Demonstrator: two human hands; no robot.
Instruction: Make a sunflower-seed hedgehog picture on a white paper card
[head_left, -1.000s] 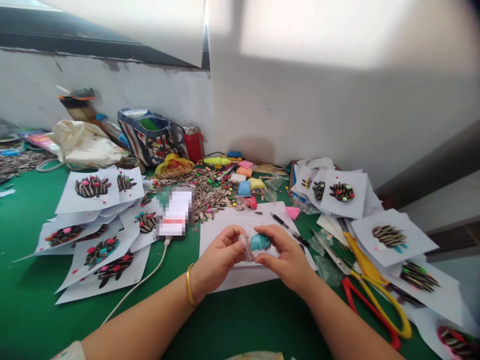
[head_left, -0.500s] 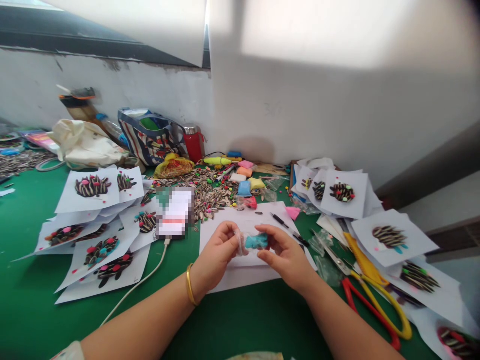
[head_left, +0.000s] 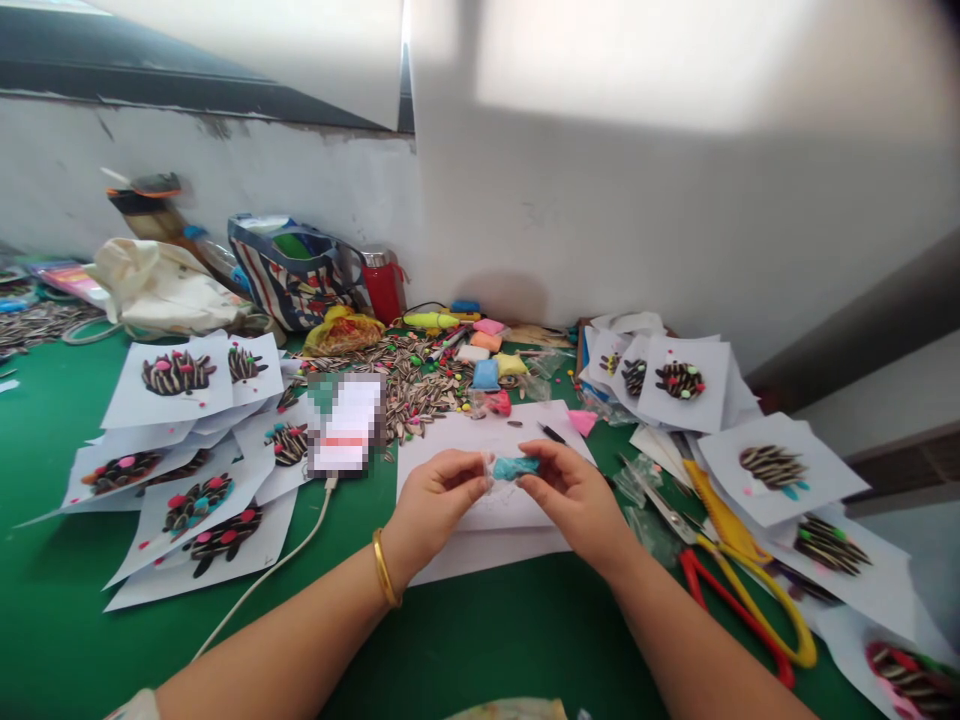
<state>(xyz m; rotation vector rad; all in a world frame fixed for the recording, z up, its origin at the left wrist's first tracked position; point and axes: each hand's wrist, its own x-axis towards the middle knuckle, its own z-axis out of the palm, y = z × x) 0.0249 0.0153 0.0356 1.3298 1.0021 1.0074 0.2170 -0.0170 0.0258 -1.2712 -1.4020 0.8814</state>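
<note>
My left hand [head_left: 435,500] and my right hand [head_left: 574,495] meet above a blank white sheet [head_left: 487,500] on the green table [head_left: 487,640]. Both pinch a small clear wrapper holding a lump of blue clay [head_left: 516,467], the left at its left end, the right at its right end. A gold bangle [head_left: 385,568] circles my left wrist. Just beyond the hands lies a heap of striped sunflower seeds [head_left: 412,375].
Seed pictures on white paper lie in stacks at left [head_left: 187,470] and right [head_left: 772,470]. Red and yellow scissors [head_left: 742,590] lie at right. A phone [head_left: 346,425] with a white cable sits left of the sheet. Clay packets [head_left: 487,355], a red bottle [head_left: 384,285] and bags [head_left: 292,265] line the wall.
The blue clay has been drawn out flatter and lifted slightly between my fingers. Both hands have shifted a little up and away from me.
</note>
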